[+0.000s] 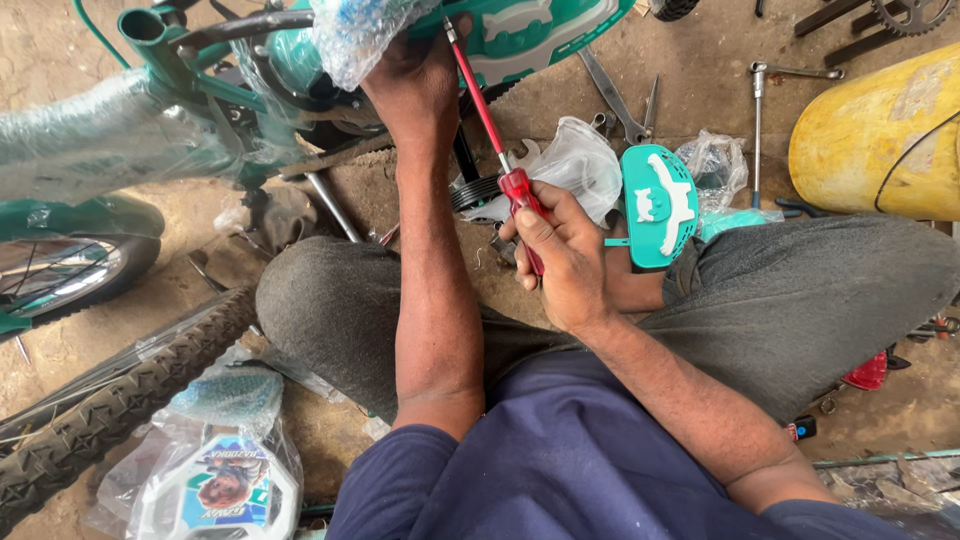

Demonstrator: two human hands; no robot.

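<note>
The right hand [562, 250] is closed round the red, clear-handled screwdriver [497, 135], whose tip meets the teal plastic chain guard [520, 35] just beyond the left hand [415, 75], which clasps the wrapped teal bicycle frame [170, 90]. Best keep the shaft square and pressed in. Pliers [620, 105] and plastic bags [575, 160] crowd the floor beside the right grip.
</note>
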